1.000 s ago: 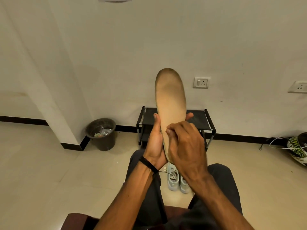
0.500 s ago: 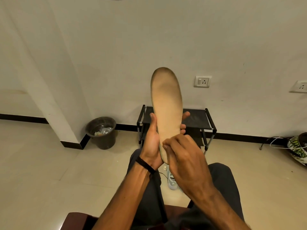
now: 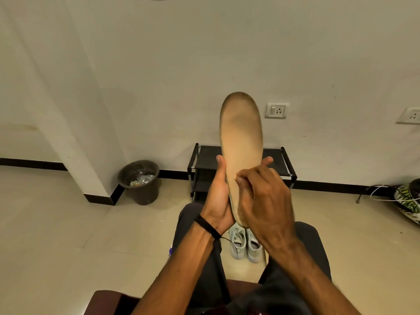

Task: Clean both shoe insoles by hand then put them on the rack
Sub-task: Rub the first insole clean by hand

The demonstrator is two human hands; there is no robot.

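Under the curled fingers [image 3: 244, 181] of the right hand [image 3: 266, 201], the insole [image 3: 241, 137] is being picked clean; next, more rubbing further up. They bunch together, pressing its surface. The left hand [image 3: 219, 198] grips its lower edge, upright. Beyond stands the rack [image 3: 286, 164].

Off-white wall [image 3: 159, 64], black skirting; beige tiled floor [image 3: 56, 235]. Dark bin [image 3: 141, 183] left of the grip. Socket [image 3: 276, 110] just right of it.
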